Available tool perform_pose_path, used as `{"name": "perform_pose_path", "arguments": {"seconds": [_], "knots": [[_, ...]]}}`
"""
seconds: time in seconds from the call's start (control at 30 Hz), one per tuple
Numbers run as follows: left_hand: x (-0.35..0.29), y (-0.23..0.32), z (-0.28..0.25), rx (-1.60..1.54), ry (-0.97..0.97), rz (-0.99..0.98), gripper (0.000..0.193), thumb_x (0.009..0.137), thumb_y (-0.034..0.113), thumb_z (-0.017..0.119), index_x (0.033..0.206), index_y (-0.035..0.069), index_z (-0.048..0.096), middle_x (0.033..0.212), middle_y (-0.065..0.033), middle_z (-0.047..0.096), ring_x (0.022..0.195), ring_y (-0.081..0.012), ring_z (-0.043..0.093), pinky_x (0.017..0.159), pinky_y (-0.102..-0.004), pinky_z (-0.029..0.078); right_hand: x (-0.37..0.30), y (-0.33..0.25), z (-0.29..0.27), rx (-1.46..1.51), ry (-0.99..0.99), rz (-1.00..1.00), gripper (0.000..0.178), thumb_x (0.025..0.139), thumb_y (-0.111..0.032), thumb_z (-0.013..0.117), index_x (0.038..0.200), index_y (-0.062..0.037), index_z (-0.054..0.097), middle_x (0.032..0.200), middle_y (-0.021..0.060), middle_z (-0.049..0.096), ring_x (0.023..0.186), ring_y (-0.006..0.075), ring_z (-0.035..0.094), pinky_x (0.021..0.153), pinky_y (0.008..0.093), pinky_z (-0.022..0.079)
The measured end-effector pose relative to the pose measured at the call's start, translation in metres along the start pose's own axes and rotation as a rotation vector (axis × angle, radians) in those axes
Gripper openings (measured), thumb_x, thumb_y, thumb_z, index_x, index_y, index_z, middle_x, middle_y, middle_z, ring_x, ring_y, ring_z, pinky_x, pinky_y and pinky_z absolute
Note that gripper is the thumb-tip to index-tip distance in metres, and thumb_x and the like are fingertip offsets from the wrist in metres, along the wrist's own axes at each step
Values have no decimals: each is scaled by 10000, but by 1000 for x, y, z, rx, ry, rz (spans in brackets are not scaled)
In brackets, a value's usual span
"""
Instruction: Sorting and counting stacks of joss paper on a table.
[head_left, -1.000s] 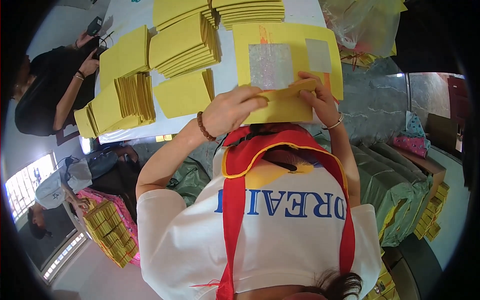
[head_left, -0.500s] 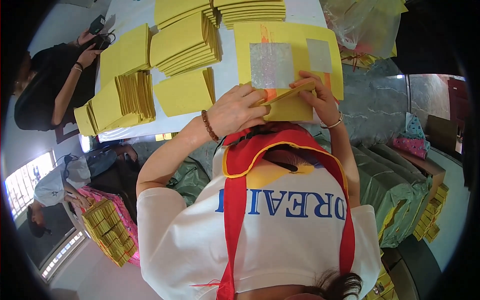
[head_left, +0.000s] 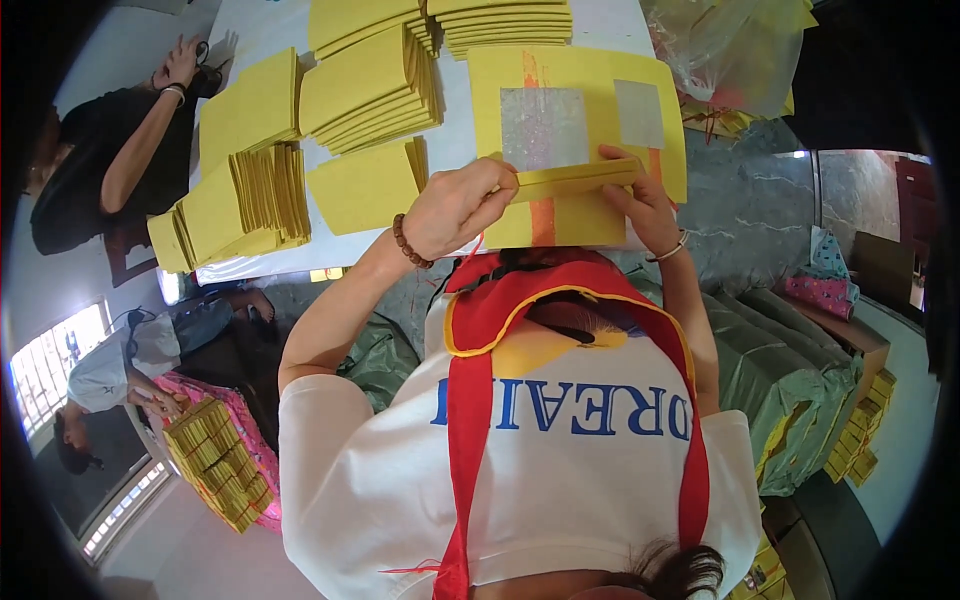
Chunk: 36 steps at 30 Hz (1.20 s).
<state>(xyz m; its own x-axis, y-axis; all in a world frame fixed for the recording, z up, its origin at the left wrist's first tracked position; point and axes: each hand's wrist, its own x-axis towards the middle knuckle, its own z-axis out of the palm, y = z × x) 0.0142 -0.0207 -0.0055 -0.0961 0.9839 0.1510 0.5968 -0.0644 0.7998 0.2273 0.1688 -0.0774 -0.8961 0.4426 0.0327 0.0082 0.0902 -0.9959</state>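
Left hand (head_left: pixel 455 210): thumb and curled fingers pinching left end of narrow folded yellow paper (head_left: pixel 575 180). Right hand (head_left: pixel 650 208): pinching the right end, fingertips on the far side, thumb on the near side. Folded yellow paper runs crosswise between the hands, over the near part of a large yellow sheet (head_left: pixel 487 90), close to the tabletop's near edge. Brown beaded bracelet (head_left: pixel 407 243) on left wrist, pale bangle (head_left: pixel 670 246) on right. Bit of red string (head_left: pixel 472 246) just below left hand.

Sheet has a larger silvery rectangle (head_left: pixel 560 125) with an orange streak through it, plus a smaller grey rectangle (head_left: pixel 638 113) to the right. White tabletop (head_left: pixel 610 20) under it all. Small yellow paper stack (head_left: pixel 365 195) left of left hand; fanned stack (head_left: pixel 365 85) beyond it; upright-edged thick stack (head_left: pixel 270 205) farther left; more stacks along the far side.

Clear plastic bag (head_left: pixel 725 55) past the right edge. Person wears white shirt (head_left: pixel 570 470), red apron (head_left: pixel 470 440). Co-worker in black (head_left: pixel 95 150) at far left; another in white shirt (head_left: pixel 100 380) lower left, by tied yellow bundles (head_left: pixel 215 465). Grey-green wrapped bales (head_left: pixel 780 370) at right.
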Motion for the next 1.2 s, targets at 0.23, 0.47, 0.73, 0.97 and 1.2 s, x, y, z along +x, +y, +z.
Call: {"name": "perform_pose_path", "arguments": {"seconds": [0.23,0.47,0.73,0.97,1.2], "knots": [[-5,-2,-8,172,64,46,460,778,109,657,1224,105,544,1207,-111,535,1109,-287,474,935,-383,381,-1,10,4,121,38,-27,239,921,-141,518,1122,-33,587,1188,86,575,1242,209,411,1023,358,327],[-2,-28,10,662,196,259,420,704,42,562,1104,159,612,1114,-67,573,1040,-252,517,833,-370,415,8,-21,6,-299,87,-306,286,799,-99,625,1083,-72,610,1162,79,595,1212,268,460,1016,392,335],[-24,7,4,670,108,362,332,726,86,558,1051,125,614,1018,-65,601,917,-215,573,757,-329,439,-18,-53,6,-908,24,-452,258,717,-158,664,974,-133,654,1137,45,617,1130,253,530,942,404,331],[-34,6,17,78,153,-144,171,863,88,575,1022,36,616,758,-147,585,677,-295,553,607,-363,457,-28,-44,19,-526,-13,-98,264,746,-155,667,1000,-87,641,1044,70,643,1018,243,572,826,358,405],[-24,-21,39,-374,350,-442,240,892,186,572,1069,25,595,598,-133,538,539,-291,519,533,-359,419,-6,-63,40,10,266,171,560,790,-171,676,1285,-20,463,1085,164,629,982,241,611,823,312,471]]}}
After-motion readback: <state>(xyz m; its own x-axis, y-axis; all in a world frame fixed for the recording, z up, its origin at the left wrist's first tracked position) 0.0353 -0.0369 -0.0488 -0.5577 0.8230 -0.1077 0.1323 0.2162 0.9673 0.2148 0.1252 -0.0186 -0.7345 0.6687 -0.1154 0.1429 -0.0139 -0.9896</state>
